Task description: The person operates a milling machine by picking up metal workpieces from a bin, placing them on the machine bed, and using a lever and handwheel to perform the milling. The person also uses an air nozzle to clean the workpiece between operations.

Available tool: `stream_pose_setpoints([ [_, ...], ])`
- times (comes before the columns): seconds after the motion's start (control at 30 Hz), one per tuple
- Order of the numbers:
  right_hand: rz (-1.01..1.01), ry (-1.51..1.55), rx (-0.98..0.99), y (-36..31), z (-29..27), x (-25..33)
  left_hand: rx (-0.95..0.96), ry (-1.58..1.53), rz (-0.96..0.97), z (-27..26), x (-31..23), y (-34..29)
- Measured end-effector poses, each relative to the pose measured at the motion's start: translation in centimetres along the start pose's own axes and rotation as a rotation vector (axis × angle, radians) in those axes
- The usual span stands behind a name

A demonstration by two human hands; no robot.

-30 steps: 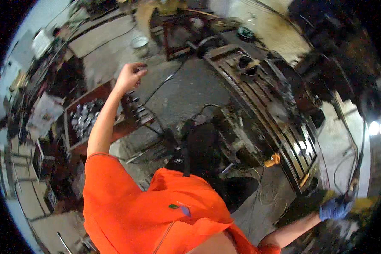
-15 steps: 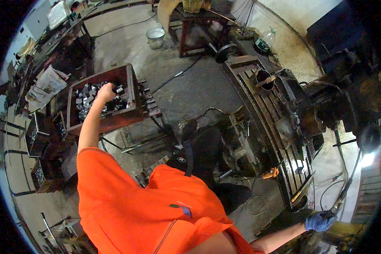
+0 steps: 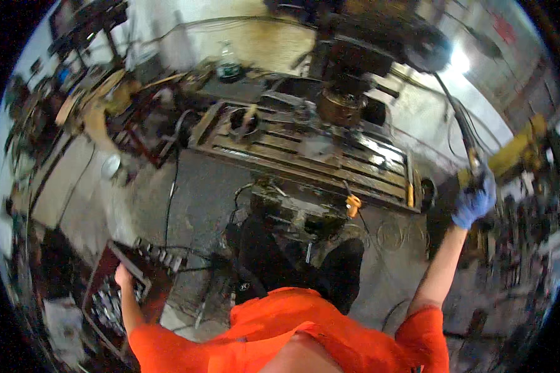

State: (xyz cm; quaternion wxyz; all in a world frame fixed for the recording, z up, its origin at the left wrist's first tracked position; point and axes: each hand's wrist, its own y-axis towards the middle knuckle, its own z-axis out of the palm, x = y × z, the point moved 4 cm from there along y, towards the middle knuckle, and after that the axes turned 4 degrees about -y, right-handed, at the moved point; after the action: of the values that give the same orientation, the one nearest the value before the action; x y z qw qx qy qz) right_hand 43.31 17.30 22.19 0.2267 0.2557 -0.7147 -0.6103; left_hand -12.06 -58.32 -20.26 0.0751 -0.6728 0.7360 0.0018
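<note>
My bare left hand [image 3: 124, 275] is at the dark red box [image 3: 109, 247] at the lower left, over a heap of shiny metal pieces [image 3: 107, 309]. Its fingers are blurred, so any piece in them cannot be made out. Far out on the right, my right hand [image 3: 476, 199], in a blue glove, is closed round the lower end of a long dark lever [image 3: 465, 127] that slants down from the machine head [image 3: 361, 59]. Ahead of me lies the machine's slotted table [image 3: 280, 146], wet with bright reflections.
An orange pendant control [image 3: 353, 206] hangs at the table's front edge. A round metal cup [image 3: 245, 123] stands on the table's left part. Behind it is a clear bottle [image 3: 228, 65]. A bucket [image 3: 111, 166] stands on the floor at left, and a yellow beam [image 3: 510, 152] is beyond my right hand.
The view has swung right toward the machine, so the box now lies lower left. My left hand stays at the box; my right hand keeps hold of the lever. The picture is more blurred.
</note>
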Motion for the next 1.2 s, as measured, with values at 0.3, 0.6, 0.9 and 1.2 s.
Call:
stream_pose_setpoints([
  [0.3,0.587,1.056,-0.067,0.0,1.0,-2.5,0.133,-0.179,-0.235,-3.6,-2.5,-1.1],
  [0.6,0.573,0.971,-0.046,2.5,0.0,-1.0,-0.377,-1.228,-0.051,-17.2,-6.2,-3.5],
  [0.9,0.268,0.959,-0.073,8.0,0.4,-2.0,-0.166,-1.603,0.201,-21.3,-26.4,-0.2],
  [1.2,-0.052,0.422,-0.347,13.2,-2.8,-2.6,0.262,-1.689,0.446,-15.5,-44.2,-0.8],
])
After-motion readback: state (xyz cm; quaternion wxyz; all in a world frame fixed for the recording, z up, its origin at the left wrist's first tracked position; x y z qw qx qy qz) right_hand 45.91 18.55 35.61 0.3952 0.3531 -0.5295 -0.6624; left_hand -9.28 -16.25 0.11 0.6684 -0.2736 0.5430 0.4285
